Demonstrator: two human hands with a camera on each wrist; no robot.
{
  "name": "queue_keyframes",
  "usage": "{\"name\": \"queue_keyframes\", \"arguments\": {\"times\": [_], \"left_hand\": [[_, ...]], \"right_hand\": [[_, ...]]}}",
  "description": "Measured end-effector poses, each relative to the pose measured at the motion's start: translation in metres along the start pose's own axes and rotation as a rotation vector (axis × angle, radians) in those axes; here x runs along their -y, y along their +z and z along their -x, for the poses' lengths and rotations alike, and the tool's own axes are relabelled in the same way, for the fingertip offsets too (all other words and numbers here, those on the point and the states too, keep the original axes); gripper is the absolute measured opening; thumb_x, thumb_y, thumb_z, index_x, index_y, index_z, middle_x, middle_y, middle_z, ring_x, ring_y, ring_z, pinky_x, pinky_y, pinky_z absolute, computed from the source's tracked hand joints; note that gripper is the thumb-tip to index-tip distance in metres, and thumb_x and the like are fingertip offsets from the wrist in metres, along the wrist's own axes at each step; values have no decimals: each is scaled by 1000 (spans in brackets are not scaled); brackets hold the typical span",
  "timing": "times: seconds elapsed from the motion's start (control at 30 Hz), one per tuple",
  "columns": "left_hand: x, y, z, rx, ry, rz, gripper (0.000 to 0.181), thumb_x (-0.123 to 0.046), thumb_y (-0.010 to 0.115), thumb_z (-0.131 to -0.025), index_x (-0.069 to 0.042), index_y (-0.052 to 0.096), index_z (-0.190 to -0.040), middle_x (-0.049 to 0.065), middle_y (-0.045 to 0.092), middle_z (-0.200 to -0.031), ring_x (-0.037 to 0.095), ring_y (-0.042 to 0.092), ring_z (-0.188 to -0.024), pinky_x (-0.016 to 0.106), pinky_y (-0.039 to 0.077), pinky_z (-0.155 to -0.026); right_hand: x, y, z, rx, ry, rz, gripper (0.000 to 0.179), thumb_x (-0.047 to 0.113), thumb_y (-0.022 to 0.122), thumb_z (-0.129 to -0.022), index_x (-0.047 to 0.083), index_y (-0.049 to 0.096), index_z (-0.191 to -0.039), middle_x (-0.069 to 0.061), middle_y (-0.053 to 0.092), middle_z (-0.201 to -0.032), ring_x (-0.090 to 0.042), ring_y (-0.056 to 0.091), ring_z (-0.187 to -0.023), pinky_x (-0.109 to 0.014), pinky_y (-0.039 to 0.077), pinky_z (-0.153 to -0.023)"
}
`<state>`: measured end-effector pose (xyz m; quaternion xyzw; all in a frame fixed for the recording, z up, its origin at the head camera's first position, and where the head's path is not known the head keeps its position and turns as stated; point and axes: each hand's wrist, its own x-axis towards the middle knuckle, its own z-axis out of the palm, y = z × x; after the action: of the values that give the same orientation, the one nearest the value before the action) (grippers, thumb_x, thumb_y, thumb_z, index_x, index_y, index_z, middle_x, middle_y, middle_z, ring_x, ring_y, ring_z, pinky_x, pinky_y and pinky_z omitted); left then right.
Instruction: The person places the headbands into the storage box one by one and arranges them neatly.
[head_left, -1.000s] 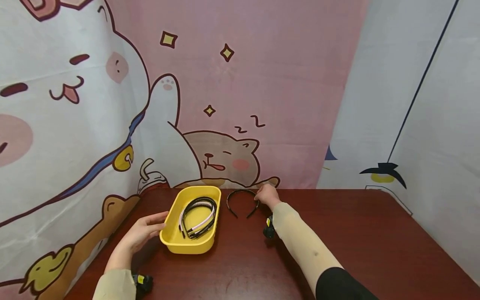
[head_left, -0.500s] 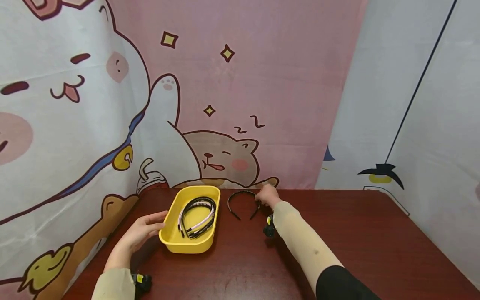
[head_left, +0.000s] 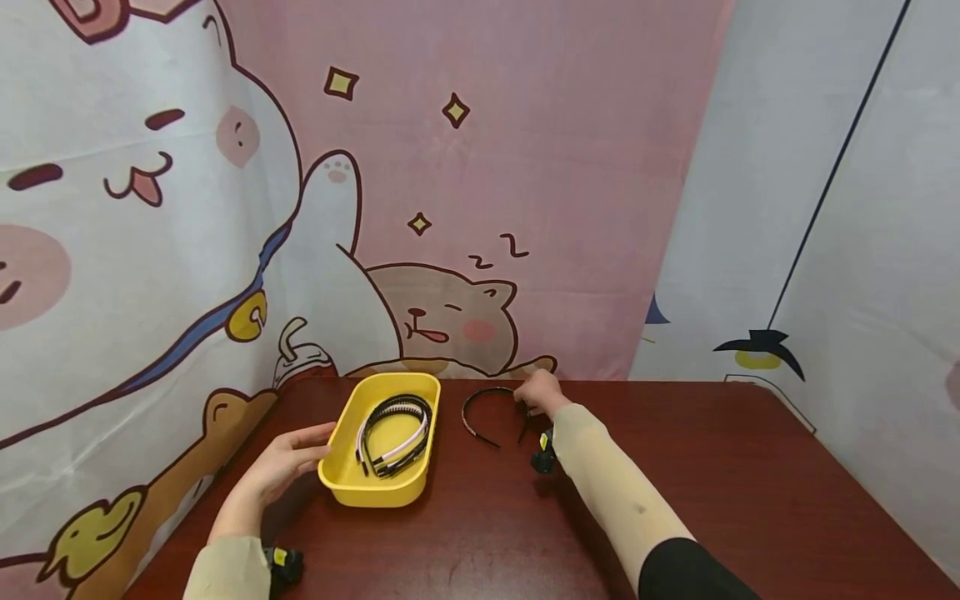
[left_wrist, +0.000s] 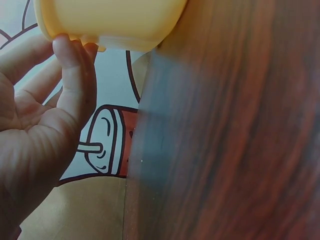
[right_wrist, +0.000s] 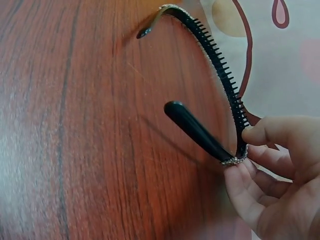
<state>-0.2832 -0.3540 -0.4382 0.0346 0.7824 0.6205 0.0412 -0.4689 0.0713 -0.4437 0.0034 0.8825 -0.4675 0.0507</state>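
Note:
My right hand (head_left: 538,393) pinches a black headband (right_wrist: 215,57) near one end, thumb and fingertips closed on its band. Small comb teeth line its inner side and a glittery trim runs along the outside; in the right wrist view its two tips point left above the table. At the left, the relaxed fingers of my left hand (head_left: 281,467) touch the outer side of a yellow plastic basket (head_left: 347,492) just under its rim, as the left wrist view also shows. Inside the basket lie several headbands (head_left: 401,448), black ones and a pink one, overlapping each other.
A dark reddish-brown wooden table (head_left: 465,542) carries the basket. Behind it and to the left hangs a cloth (head_left: 585,208) printed with cartoon animals, close along the table's back edge. Each wrist wears a small black camera (head_left: 285,567).
My right hand has turned the headband, so its free end swings to the right and its tips show at a slant. The left hand and the basket stay in place.

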Motion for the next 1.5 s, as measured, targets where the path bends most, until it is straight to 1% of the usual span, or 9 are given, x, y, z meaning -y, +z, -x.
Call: {"name": "queue_keyframes", "arguments": {"times": [0.37,0.47,0.57,0.67,0.77,0.9,1.1,1.3,1.5], "left_hand": [[-3,1,-2,-1,-3,0,57,-9,62,-94,7,40,-143,28,43,-142,31,58,-115,36,51,-90],[-4,1,-3,4,3,2,56,-8,61,-94,8,39,-143,29,42,-142,31,58,-115,35,51,-89],[-4,0,-3,9,7,0,56,-8,61,-94,8,39,-143,30,43,-142,29,59,-114,33,52,-88],[-4,-1,-3,23,20,-11,57,-9,61,-95,9,37,-144,30,42,-142,28,59,-113,32,51,-88],[-4,-1,-3,27,32,-11,58,-9,61,-95,9,37,-144,31,41,-142,28,59,-113,32,51,-88],[-3,-2,-2,28,33,-9,58,-9,60,-95,10,36,-144,32,40,-143,30,58,-114,33,51,-89],[1,-1,-2,7,7,-12,58,-10,62,-94,8,39,-144,29,42,-143,28,60,-112,32,52,-88],[1,-2,0,23,17,-22,58,-11,61,-95,8,37,-144,30,40,-143,28,59,-114,32,51,-88],[-1,-1,1,10,8,-18,58,-12,62,-94,7,39,-144,29,42,-143,31,58,-115,34,51,-90]], "right_hand": [[-4,-13,12,44,17,-109,20,1,69,-75,8,52,-69,-8,52,-70,-22,56,-63,-38,57,-58],[-3,-16,16,69,24,-136,16,1,68,-77,6,54,-71,-9,54,-72,-25,57,-67,-41,57,-63],[-3,-18,20,96,35,-171,8,1,67,-80,1,60,-78,-11,56,-79,-26,58,-72,-43,57,-68],[-6,-19,20,112,52,-208,6,1,67,-82,-1,62,-84,-12,57,-84,-26,58,-74,-43,57,-68],[-10,-18,19,116,67,-235,5,1,67,-82,-1,64,-85,-10,56,-84,-24,56,-72,-40,57,-66],[-14,-18,20,122,60,-265,11,0,66,-80,-4,66,-89,-10,55,-81,-22,54,-67,-39,57,-64],[-22,-20,19,144,65,-327,26,1,65,-82,-11,66,-105,-11,56,-82,-21,55,-66,-36,57,-61],[-29,-22,20,142,54,-349,30,3,64,-84,-12,65,-110,-11,62,-85,-20,56,-68,-36,57,-62],[-30,-23,24,136,46,-363,32,4,65,-84,-11,65,-113,-11,64,-87,-20,58,-70,-36,57,-62]]}}
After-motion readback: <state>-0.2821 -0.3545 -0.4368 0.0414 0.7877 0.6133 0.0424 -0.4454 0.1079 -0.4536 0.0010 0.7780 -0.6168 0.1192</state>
